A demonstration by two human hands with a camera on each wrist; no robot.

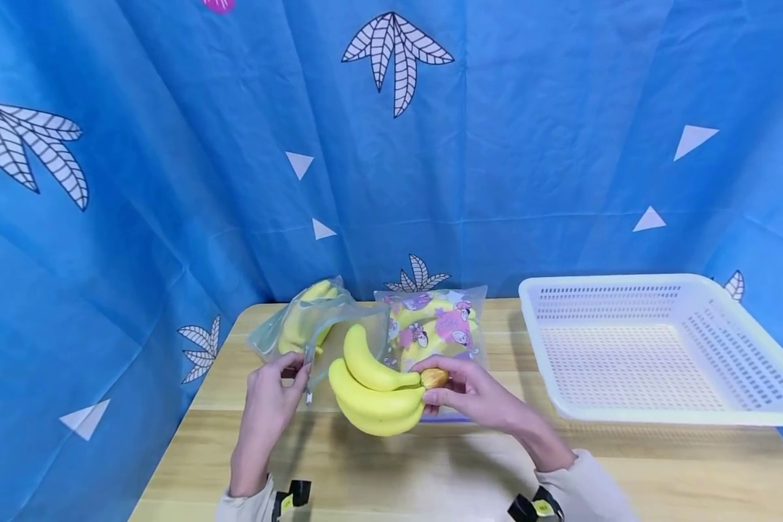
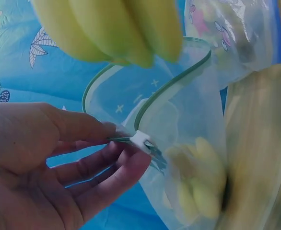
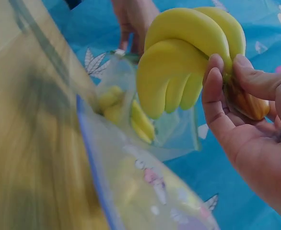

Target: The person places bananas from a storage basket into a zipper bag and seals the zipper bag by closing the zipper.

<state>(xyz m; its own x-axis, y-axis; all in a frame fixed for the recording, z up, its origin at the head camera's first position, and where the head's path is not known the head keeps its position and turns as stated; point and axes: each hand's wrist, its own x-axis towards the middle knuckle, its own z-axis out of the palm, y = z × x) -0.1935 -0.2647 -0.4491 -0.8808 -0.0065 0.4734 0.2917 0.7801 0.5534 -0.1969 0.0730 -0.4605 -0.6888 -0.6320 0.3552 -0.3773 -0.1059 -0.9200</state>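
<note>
My right hand (image 1: 466, 391) grips a bunch of yellow bananas (image 1: 378, 391) by its brown stem, thumb on one side and fingers on the other. The bunch hangs above the table, close to the mouth of a clear zip bag (image 2: 188, 115). At the bag's rim my left hand (image 1: 274, 395) pinches the green-edged zip beside its white slider (image 2: 141, 140). That mouth gapes wide in the left wrist view. Other bananas (image 2: 203, 191) lie inside this bag, low down. In the right wrist view the bunch overlaps part of the bag.
A printed zip bag (image 1: 437, 326) with yellow fruit in it lies at the back middle of the wooden table (image 1: 496, 464). To the right stands a white plastic basket (image 1: 613, 362) with slotted walls. A blue patterned curtain (image 1: 528, 145) hangs behind.
</note>
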